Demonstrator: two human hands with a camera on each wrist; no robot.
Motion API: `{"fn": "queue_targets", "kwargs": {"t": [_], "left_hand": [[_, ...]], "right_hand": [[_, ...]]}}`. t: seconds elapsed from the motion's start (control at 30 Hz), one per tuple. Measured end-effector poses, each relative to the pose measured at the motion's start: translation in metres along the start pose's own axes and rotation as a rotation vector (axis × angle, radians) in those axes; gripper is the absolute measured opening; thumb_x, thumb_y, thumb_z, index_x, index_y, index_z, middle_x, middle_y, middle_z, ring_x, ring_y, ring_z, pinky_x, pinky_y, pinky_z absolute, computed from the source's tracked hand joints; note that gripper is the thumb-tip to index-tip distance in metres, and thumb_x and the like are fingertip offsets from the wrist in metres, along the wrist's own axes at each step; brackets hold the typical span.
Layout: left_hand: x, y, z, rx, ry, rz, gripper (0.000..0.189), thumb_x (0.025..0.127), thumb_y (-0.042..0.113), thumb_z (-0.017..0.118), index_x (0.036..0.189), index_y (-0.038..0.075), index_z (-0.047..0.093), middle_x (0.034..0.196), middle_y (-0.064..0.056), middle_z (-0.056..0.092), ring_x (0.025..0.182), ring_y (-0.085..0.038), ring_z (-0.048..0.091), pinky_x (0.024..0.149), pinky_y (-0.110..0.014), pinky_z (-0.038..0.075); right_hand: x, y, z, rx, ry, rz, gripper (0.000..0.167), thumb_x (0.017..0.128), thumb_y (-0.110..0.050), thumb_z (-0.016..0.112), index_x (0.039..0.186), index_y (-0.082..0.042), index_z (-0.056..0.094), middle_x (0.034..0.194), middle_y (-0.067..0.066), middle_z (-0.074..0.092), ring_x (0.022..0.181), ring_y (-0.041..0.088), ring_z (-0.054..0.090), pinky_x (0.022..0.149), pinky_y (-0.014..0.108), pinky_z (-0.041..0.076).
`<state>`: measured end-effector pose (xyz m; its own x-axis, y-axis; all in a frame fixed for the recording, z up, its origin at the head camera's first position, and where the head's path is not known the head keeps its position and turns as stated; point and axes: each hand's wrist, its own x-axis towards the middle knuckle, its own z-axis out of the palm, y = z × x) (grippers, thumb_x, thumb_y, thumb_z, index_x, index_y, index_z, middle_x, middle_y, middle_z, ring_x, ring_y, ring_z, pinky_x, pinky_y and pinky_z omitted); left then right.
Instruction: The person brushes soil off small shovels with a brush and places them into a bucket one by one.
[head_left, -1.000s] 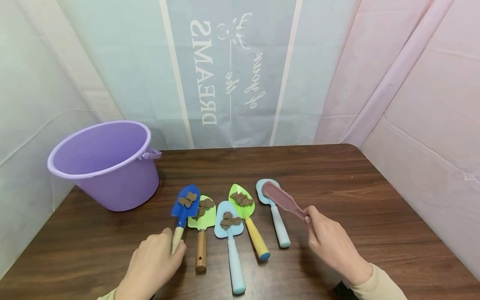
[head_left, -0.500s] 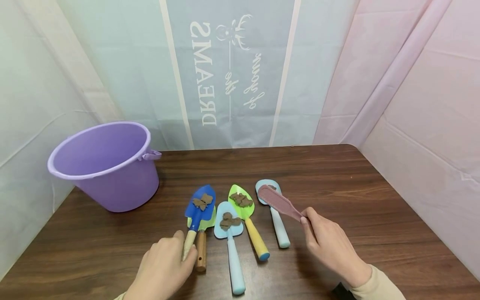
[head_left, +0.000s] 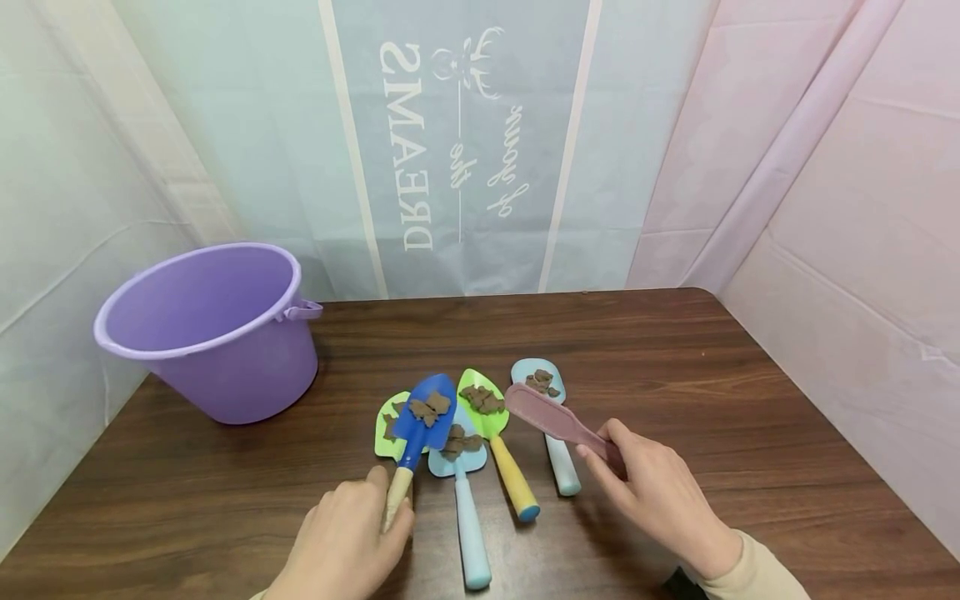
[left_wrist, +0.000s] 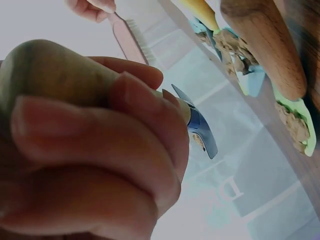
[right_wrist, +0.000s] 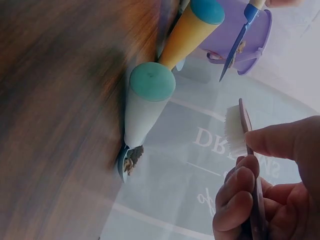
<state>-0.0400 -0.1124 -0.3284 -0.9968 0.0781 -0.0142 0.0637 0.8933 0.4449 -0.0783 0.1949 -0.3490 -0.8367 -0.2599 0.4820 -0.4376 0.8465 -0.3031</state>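
My left hand [head_left: 345,533] grips the pale handle of a blue hand trowel [head_left: 411,454], raised over its neighbours with brown clumps [head_left: 430,408] on its blade. My right hand [head_left: 663,492] holds a mauve brush [head_left: 543,412]; its white bristles [right_wrist: 234,131] show in the right wrist view. Partly behind the blue trowel are a light green trowel [head_left: 384,446] and a light blue trowel [head_left: 470,525]. Farther right lie a green trowel with a yellow handle [head_left: 513,479] and another light blue trowel [head_left: 560,462], partly under the brush. Brown clumps lie on each blade.
A purple bucket [head_left: 247,379] stands at the left back of the dark wooden table [head_left: 660,358]. A printed cloth [head_left: 480,258] hangs behind the table, and pale sheets [head_left: 862,250] close off both sides.
My left hand has carried the blue trowel rightward, across the light green one and partly over the light blue one. The brush has moved down and left, uncovering clumps on the rightmost trowel.
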Motion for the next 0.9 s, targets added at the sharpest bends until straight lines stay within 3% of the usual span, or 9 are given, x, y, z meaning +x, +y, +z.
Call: {"fn": "queue_targets", "kwargs": {"t": [0.13, 0.37, 0.57, 0.77, 0.9], "left_hand": [[-0.001, 0.002, 0.0, 0.004, 0.005, 0.029, 0.018, 0.082, 0.022, 0.066, 0.088, 0.007, 0.058, 0.056, 0.002, 0.044, 0.046, -0.012, 0.041, 0.041, -0.028, 0.033], [-0.001, 0.004, 0.003, 0.03, 0.046, 0.096, 0.042, 0.08, 0.023, 0.068, 0.113, -0.001, 0.062, 0.062, 0.0, 0.055, 0.052, -0.012, 0.048, 0.045, -0.034, 0.04], [0.0, 0.007, 0.006, 0.036, 0.022, 0.12, 0.056, 0.08, 0.024, 0.067, 0.124, -0.009, 0.055, 0.055, 0.002, 0.048, 0.048, -0.011, 0.044, 0.044, -0.033, 0.04], [-0.002, 0.011, 0.009, 0.05, 0.042, 0.16, 0.059, 0.079, 0.026, 0.068, 0.121, -0.013, 0.053, 0.053, 0.003, 0.045, 0.046, -0.01, 0.041, 0.04, -0.031, 0.036], [-0.004, 0.013, 0.01, 0.068, 0.071, 0.189, 0.03, 0.078, 0.028, 0.069, 0.091, 0.004, 0.058, 0.053, 0.005, 0.04, 0.045, -0.01, 0.039, 0.04, -0.03, 0.033]], "right_hand": [[0.003, -0.003, -0.002, 0.014, -0.003, -0.022, 0.02, 0.083, -0.019, 0.073, 0.082, -0.018, 0.053, 0.058, -0.017, 0.027, 0.049, -0.008, 0.02, 0.043, 0.015, 0.019], [0.005, -0.012, -0.004, 0.036, 0.014, -0.084, 0.022, 0.081, -0.014, 0.073, 0.08, -0.02, 0.051, 0.058, -0.019, 0.027, 0.05, -0.009, 0.021, 0.043, 0.012, 0.02], [0.007, -0.017, -0.003, 0.082, 0.014, -0.174, 0.022, 0.081, -0.014, 0.074, 0.082, -0.021, 0.052, 0.06, -0.021, 0.028, 0.051, -0.011, 0.023, 0.045, 0.006, 0.018], [0.008, -0.024, -0.004, 0.138, -0.038, -0.207, 0.021, 0.085, -0.018, 0.071, 0.083, -0.021, 0.051, 0.058, -0.019, 0.03, 0.052, -0.012, 0.022, 0.045, 0.005, 0.017], [0.008, -0.029, -0.007, 0.173, -0.08, -0.203, 0.022, 0.087, -0.018, 0.07, 0.083, -0.023, 0.049, 0.058, -0.019, 0.032, 0.051, -0.012, 0.022, 0.044, 0.005, 0.017]]}}
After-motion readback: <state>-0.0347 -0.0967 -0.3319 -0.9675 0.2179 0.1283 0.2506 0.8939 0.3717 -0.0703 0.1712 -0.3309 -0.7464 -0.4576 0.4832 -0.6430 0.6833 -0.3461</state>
